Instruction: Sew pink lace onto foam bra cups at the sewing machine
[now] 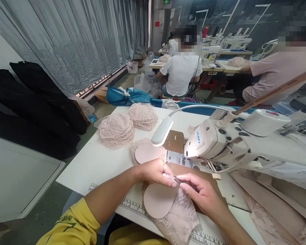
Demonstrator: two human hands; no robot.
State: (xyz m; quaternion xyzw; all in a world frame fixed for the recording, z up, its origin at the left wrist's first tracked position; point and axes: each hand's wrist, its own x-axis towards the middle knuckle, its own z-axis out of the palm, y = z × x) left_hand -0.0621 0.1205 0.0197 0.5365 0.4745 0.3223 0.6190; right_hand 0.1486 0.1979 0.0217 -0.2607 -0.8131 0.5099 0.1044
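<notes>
My left hand [156, 172] and my right hand [202, 194] meet in front of the sewing machine [219, 139], both pinching the top edge of a beige padded cup [158, 200] with a lace piece [181, 214] hanging under it. The fingers of both hands are closed on the fabric edge. Another beige cup [146, 153] lies just behind my left hand, near the needle plate [175, 158].
Two stacks of lace cups [117, 131] [142, 115] sit at the far left of the white table [97, 163]. A lamp head [162, 131] hangs over the plate. Two people sit at sewing tables beyond. Black bundles [35, 98] lie on the left.
</notes>
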